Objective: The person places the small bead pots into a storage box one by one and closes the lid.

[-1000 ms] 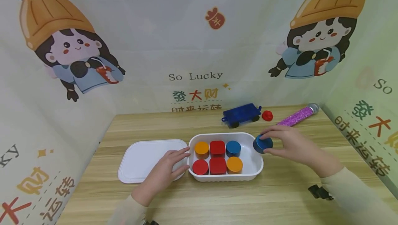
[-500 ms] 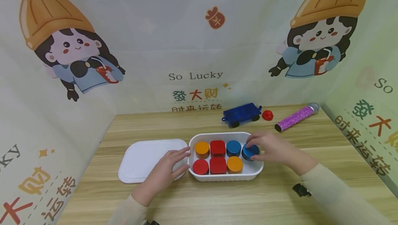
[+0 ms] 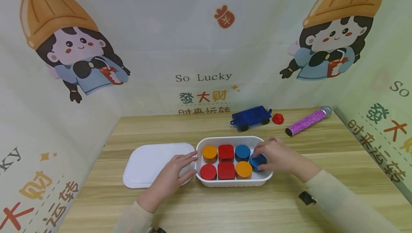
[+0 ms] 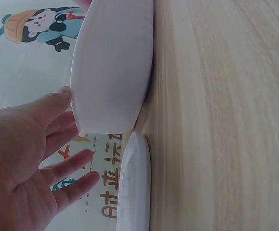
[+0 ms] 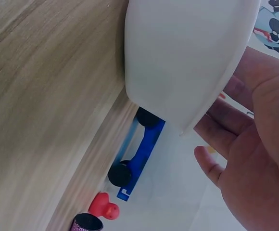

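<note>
A white oval-ended container (image 3: 231, 184) holds several round and square-topped blocks, among them a red square block (image 3: 226, 170), an orange round block (image 3: 243, 169) and a blue round block (image 3: 242, 152). Inside its right end, my right hand (image 3: 283, 157) pinches a second blue round block (image 3: 257, 162) between thumb and fingers. In the right wrist view the container wall hides that block. My left hand (image 3: 170, 174) rests with extended fingers against the container's left end; its thumb touches the rim in the left wrist view. Partly beneath that hand lies a flat white lid (image 3: 145, 165).
Behind the container stand a blue toy wagon (image 3: 251, 117) with black wheels and a small red piece (image 3: 278, 119). Farther right lies a glittery purple microphone (image 3: 307, 122). Printed cloth walls (image 3: 154, 47) surround the wooden table (image 3: 206, 208).
My right hand has carried the blue round block leftward from above the container's right rim into its right end, then slightly nearer. The left hand has stayed in place.
</note>
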{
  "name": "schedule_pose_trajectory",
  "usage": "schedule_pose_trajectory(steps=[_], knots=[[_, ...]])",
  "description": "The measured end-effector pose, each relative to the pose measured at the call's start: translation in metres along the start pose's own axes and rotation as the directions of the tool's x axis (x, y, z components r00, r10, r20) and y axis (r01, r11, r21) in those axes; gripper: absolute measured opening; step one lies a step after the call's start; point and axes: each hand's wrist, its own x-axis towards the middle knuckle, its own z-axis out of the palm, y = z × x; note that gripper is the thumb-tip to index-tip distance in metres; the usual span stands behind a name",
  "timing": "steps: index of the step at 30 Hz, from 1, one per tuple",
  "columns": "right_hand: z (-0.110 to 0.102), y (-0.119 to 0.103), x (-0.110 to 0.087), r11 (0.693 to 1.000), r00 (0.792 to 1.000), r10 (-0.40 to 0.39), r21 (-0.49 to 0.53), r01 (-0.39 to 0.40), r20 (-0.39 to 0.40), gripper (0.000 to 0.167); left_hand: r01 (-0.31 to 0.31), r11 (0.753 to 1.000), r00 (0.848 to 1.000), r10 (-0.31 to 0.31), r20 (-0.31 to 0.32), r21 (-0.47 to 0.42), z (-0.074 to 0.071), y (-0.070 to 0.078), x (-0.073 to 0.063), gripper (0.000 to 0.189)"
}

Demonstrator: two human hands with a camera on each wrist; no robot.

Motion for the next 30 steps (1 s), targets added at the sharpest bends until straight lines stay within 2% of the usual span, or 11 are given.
schedule_pose_trajectory(steps=[5, 8, 12, 16, 19, 24, 27, 30], knots=[[0.000, 0.003, -0.003, 1.000, 1.000, -0.010, -0.010, 0.010, -0.027, 0.030, -0.005, 1.000, 1.000, 0.005, -0.009, -0.001, 0.000, 0.001, 0.000, 0.047], [0.002, 0.008, -0.010, 1.000, 0.997, -0.019, 0.009, 0.019, -0.080, 0.028, -0.010, 1.000, 1.000, 0.010, -0.009, 0.005, 0.001, 0.001, 0.001, 0.047], [0.007, 0.018, -0.024, 0.993, 0.980, 0.009, 0.118, 0.015, -0.201, 0.024, -0.016, 1.000, 1.000, 0.016, -0.010, 0.000, 0.001, 0.000, 0.001, 0.047], [0.013, 0.029, -0.038, 0.970, 0.956, 0.052, 0.240, 0.020, -0.289, 0.025, -0.012, 1.000, 1.000, 0.012, -0.006, 0.008, -0.001, 0.001, 0.002, 0.046], [0.017, 0.035, -0.047, 0.957, 0.953, 0.071, 0.291, 0.018, -0.293, 0.027, 0.003, 1.000, 1.000, -0.003, 0.000, 0.018, -0.004, 0.002, 0.004, 0.046], [0.020, 0.037, -0.054, 0.947, 0.962, 0.085, 0.321, 0.003, -0.259, 0.030, 0.016, 1.000, 1.000, -0.016, -0.008, 0.000, -0.010, -0.001, 0.004, 0.044], [0.020, 0.037, -0.055, 0.945, 0.963, 0.093, 0.327, -0.006, -0.252, 0.031, 0.023, 0.999, 0.999, -0.024, -0.035, -0.022, -0.020, -0.013, 0.002, 0.043], [0.019, 0.036, -0.054, 0.942, 0.964, 0.105, 0.334, -0.018, -0.245, 0.032, 0.031, 0.999, 0.997, -0.032, -0.075, -0.021, -0.034, -0.034, -0.001, 0.041]])
